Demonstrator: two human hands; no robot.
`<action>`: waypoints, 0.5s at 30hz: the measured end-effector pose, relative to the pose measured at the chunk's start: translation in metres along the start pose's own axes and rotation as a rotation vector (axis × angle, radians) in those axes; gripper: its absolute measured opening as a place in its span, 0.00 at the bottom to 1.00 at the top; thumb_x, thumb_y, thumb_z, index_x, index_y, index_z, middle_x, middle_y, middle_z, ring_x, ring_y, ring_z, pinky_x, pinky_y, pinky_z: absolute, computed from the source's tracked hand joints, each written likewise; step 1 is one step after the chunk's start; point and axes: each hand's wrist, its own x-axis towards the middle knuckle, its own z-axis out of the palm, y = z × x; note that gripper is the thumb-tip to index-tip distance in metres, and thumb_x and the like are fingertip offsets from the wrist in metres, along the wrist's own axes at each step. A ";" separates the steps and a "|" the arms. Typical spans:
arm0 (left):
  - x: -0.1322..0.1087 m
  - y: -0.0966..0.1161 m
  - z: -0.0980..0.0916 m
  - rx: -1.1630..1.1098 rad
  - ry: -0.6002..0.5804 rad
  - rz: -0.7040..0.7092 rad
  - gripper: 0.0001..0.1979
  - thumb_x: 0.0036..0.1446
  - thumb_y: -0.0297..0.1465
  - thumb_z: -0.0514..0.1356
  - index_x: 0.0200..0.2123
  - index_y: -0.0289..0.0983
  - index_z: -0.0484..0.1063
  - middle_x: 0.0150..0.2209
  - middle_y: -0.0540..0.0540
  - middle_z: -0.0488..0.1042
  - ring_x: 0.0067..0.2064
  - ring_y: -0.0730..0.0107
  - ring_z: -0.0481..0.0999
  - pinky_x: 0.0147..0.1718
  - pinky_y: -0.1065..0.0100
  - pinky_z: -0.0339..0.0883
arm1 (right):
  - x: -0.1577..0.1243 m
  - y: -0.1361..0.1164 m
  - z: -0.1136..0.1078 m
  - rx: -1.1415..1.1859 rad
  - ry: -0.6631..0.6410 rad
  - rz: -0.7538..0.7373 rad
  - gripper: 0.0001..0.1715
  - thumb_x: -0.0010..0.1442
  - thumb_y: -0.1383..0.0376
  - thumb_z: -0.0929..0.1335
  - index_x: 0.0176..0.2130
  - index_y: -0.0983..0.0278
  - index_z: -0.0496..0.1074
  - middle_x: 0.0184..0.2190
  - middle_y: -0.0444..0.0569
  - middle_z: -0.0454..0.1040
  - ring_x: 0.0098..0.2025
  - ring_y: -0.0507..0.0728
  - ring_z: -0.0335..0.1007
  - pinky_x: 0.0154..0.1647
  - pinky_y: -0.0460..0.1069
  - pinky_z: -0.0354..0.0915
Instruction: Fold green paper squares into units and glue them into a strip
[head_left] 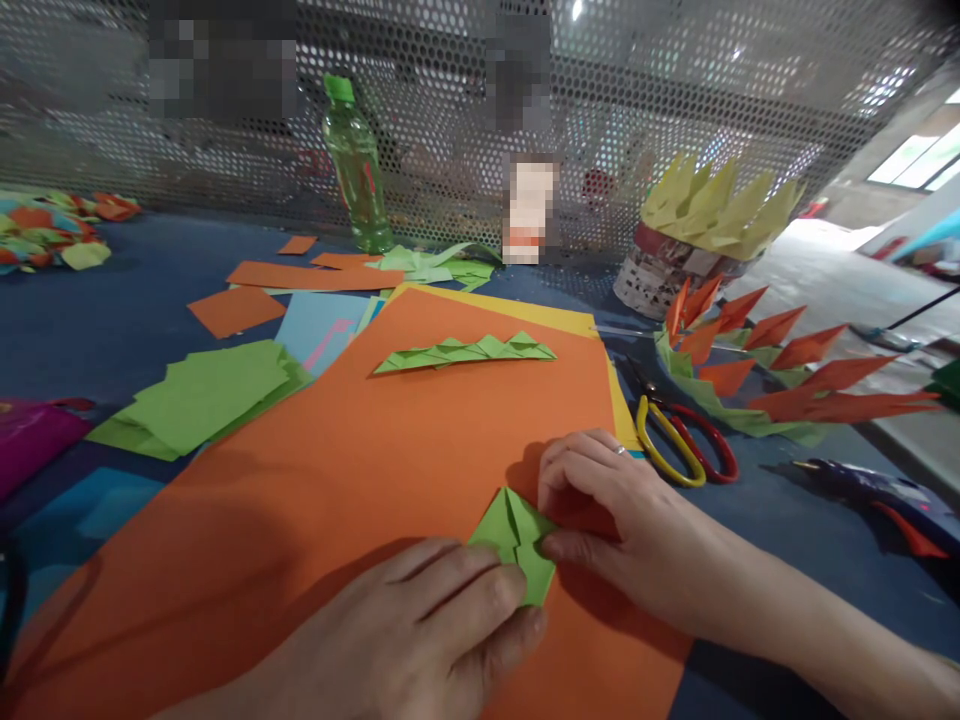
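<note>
By the left hand (431, 620), fingers together, any grip impossible to tell, the small folded green paper piece (534, 567) is covered at left on the large orange paper sheet (337, 470); its right edge is pinched by the fingers of the right hand (619, 510).

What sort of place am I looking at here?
Most likely a papercraft worktable, perhaps in a workshop or classroom; I can't tell which. Signs are the stacked green paper squares, the scissors beside what looks like a glue gun, and the yellow paper crown.
</note>
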 end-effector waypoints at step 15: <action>0.002 -0.003 0.002 -0.052 -0.040 0.001 0.20 0.73 0.43 0.46 0.50 0.40 0.74 0.41 0.47 0.78 0.40 0.66 0.77 0.43 0.67 0.73 | 0.003 0.006 -0.004 0.136 -0.016 -0.086 0.05 0.68 0.69 0.67 0.37 0.60 0.70 0.40 0.44 0.72 0.45 0.53 0.66 0.47 0.50 0.62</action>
